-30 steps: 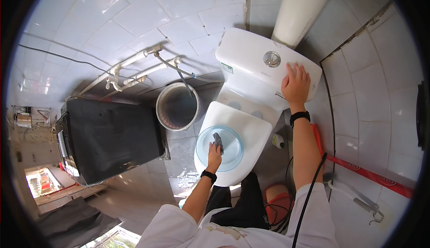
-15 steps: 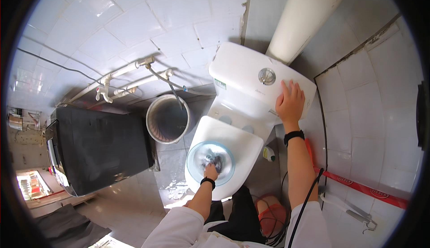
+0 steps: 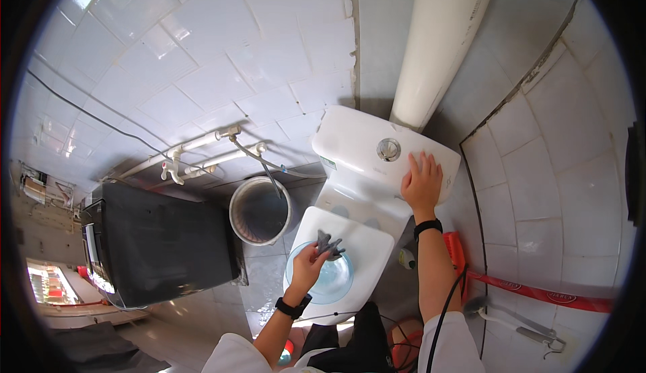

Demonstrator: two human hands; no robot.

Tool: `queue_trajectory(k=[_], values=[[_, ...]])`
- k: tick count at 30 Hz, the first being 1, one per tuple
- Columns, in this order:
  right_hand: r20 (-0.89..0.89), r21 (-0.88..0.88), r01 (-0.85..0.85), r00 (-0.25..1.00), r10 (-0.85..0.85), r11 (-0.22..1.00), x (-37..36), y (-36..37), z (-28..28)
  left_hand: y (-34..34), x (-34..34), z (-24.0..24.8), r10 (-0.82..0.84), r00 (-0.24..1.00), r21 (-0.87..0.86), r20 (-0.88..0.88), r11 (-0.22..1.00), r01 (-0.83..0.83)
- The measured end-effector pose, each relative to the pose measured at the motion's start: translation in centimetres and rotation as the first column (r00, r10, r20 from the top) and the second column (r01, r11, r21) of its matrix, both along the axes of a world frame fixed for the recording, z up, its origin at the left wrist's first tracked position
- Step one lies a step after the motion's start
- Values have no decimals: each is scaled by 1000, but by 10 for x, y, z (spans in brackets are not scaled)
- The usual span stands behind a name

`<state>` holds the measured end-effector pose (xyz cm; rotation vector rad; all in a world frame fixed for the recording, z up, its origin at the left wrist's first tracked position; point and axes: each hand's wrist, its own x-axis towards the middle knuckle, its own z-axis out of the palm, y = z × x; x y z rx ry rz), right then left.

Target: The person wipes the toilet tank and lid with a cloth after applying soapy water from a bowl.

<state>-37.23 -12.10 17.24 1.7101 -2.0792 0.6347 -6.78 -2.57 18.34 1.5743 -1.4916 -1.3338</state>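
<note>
A wet-looking grey cloth (image 3: 328,244) hangs crumpled from the fingers of my left hand (image 3: 307,266), which are shut on it. Below lies a light-blue basin (image 3: 334,285) holding water, set on the closed white toilet lid (image 3: 370,245); my hand is over its far left rim. My right hand (image 3: 422,183) rests flat on the right part of the white cistern lid (image 3: 350,137), fingers spread and holding nothing. A round chrome flush button (image 3: 388,149) sits to the left of those fingers.
A round bucket (image 3: 288,205) stands left of the toilet, below wall pipes with a white tap (image 3: 173,169). A large dark appliance (image 3: 161,245) fills the left. A thick pipe (image 3: 441,43) rises behind the cistern. A small bottle (image 3: 406,258) stands right of the bowl.
My left hand has come up out of the basin with the grey cloth in it. The right hand stays on the cistern lid. The whole view has tilted upward slightly.
</note>
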Motion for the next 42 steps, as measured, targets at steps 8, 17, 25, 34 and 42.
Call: queue_trajectory(k=[8,17,25,34,42], values=[[76,14,-8,997,7,1000,-2,4,-3,-104,-96,76,-165,888,-391,-430,920,-18],[47,13,7,999,-7,1000,-2,3,0,-160,-177,9,-117,962,-697,246,668,260],[76,9,0,997,0,1000,-2,4,-3,-216,-164,-20,30,861,-662,507,653,367],[57,4,7,998,-8,1000,-4,2,-4,-249,-154,-16,-39,917,-711,396,619,333],[63,46,16,998,-18,999,-11,7,-7,-204,-160,-16,-300,872,-731,387,476,489]])
